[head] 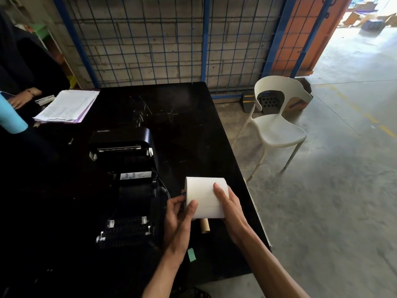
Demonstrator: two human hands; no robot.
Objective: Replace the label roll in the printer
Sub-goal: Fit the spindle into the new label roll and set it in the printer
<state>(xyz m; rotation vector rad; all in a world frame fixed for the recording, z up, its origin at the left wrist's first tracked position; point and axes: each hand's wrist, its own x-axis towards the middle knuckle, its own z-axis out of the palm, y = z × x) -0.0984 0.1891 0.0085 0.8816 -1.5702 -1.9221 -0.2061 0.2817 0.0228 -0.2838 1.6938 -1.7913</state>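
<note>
A full white label roll [204,194] is held just above the black table, right of the printer. My right hand [231,211] grips the roll's right end and top. My left hand [178,214] is at the roll's left end, thumb on the paper, fingers pinching a small dark part at the core. The black printer [126,186] stands open, lid tipped back, its roll bay showing. An empty brown cardboard core [205,225] lies on the table under the roll.
A stack of papers [66,106] lies at the table's [189,125] far left, beside another person's hand [21,97] and a light blue bottle [11,119]. A green scrap [191,254] sits near the front edge. A white chair [277,125] stands right of the table.
</note>
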